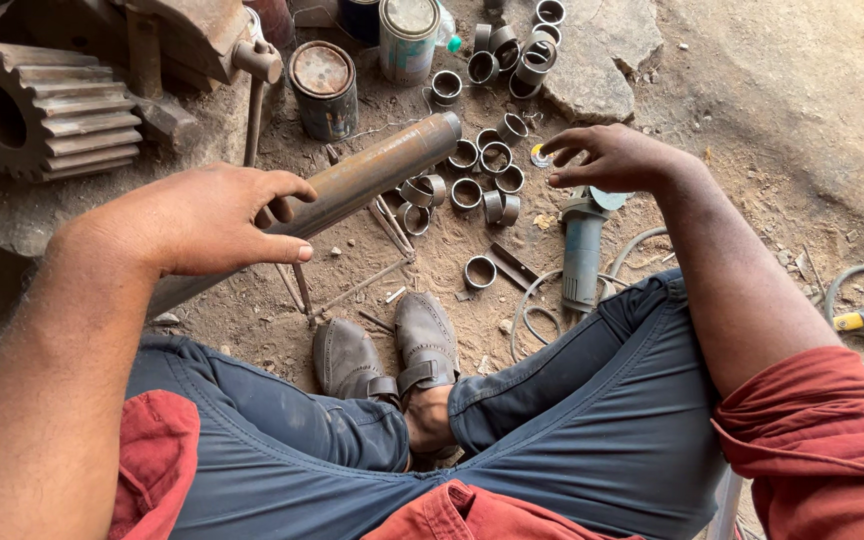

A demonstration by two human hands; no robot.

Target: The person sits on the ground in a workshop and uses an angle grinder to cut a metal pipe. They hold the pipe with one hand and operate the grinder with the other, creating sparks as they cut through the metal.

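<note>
Dirt floor (432, 250) lies beneath us; our left hand (202, 220) hovers half-curled, empty, over the long rusty steel pipe (372, 175), our right hand (607, 155) spread beyond its end.

We sit on the ground with our crossed feet (392, 350) before us; our left hand (197, 220) hovers over a long pipe (352, 185) that slants from lower left to upper right; our right hand (612, 158) hovers, fingers spread, above an angle grinder (582, 250) lying to the right of the feet; between pipe and grinder lie scattered metal rings (482, 175); behind the pipe stand two cans (324, 88); a large gear (37, 110) sits far left; a flat stone (602, 50) lies behind the rings.
</note>
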